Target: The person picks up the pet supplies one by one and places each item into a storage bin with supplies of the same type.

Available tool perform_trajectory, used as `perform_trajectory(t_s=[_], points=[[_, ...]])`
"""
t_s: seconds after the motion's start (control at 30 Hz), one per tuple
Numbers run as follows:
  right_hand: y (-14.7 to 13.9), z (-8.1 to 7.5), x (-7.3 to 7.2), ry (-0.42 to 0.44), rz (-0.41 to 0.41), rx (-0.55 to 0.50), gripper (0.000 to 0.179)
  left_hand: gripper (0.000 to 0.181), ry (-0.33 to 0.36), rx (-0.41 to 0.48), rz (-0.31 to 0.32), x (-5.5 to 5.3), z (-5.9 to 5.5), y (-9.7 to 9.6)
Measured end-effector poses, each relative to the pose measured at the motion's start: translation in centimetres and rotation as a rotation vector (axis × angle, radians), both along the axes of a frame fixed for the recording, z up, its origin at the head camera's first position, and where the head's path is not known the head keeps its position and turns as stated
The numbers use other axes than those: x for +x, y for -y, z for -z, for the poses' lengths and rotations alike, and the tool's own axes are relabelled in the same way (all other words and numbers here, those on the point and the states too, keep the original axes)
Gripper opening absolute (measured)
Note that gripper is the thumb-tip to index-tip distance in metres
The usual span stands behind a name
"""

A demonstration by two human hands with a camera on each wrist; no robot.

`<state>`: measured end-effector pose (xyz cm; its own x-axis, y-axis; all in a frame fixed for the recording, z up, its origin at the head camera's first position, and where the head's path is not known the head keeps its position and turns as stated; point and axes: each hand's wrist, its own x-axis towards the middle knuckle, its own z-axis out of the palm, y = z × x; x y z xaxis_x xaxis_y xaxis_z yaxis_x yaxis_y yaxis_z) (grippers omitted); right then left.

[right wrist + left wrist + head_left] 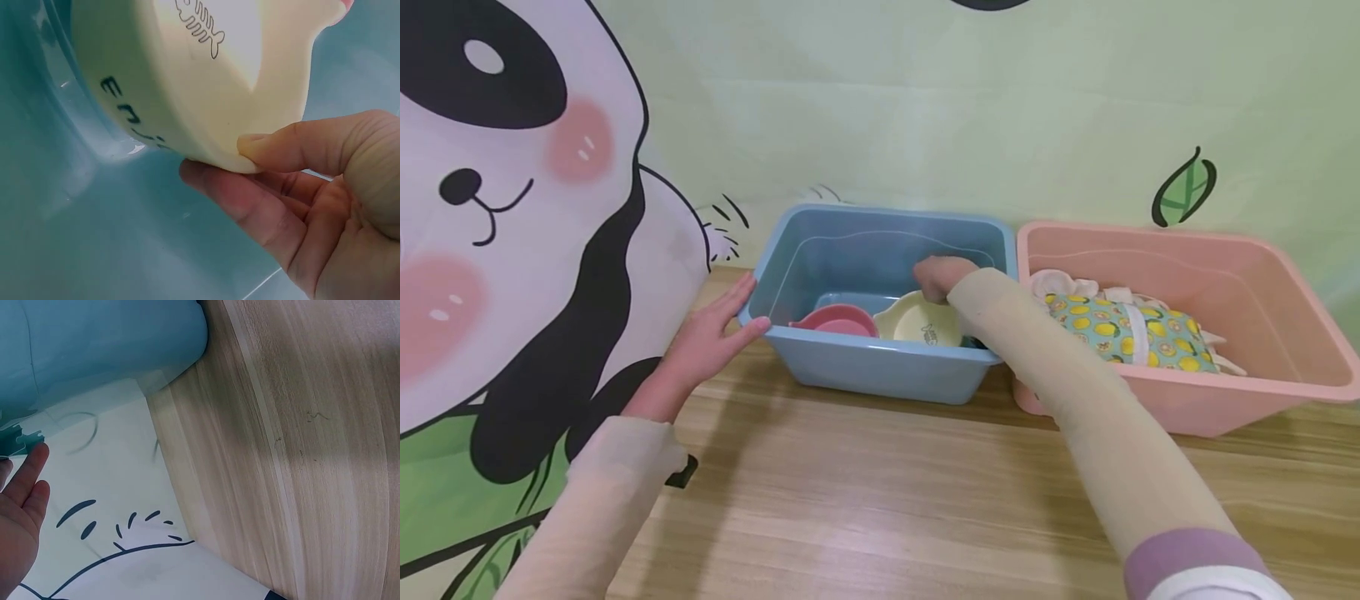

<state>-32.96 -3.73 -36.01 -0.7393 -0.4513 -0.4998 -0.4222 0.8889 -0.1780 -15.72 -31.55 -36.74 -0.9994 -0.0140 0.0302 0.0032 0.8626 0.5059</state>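
Note:
A blue plastic bin (880,367) stands on the wooden table. Inside it, a pale yellow bowl (917,321) with a fishbone print sits beside a pink bowl (838,319). My right hand (946,277) reaches into the bin and pinches the yellow bowl's edge; in the right wrist view the thumb of this hand (312,194) lies inside the rim, with fingers on the outer side. Dark lettering shows on the bowl's wall. With fingers extended, my left hand (711,333) rests on the bin's left rim; the left wrist view shows this hand (22,519) only in part.
To the right, close beside the blue bin, stands a pink bin (1210,408) holding a folded lemon-print cloth bundle (1120,329) with white ruffles and ties. Behind the bins hangs a pale green backdrop (865,125) with a panda drawing. The wooden tabletop (865,492) stretches in front.

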Motion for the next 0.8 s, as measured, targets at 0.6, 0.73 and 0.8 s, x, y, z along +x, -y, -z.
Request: perform_trajectory(t_s=[0.6, 0.73, 0.8], points=[[0.00, -0.11, -0.41, -0.048, -0.167, 0.088, 0.012, 0.073, -0.010, 0.003, 0.000, -0.04, -0.12, 0.16], [-0.11, -0.11, -0.20, -0.037, -0.112, 0.058, 0.011, 0.073, -0.009, 0.002, 0.000, -0.01, -0.12, 0.19], [-0.18, -0.13, -0.06, -0.021, -0.068, 0.034, 0.012, 0.073, -0.009, 0.001, -0.001, 0.00, -0.12, 0.19]])
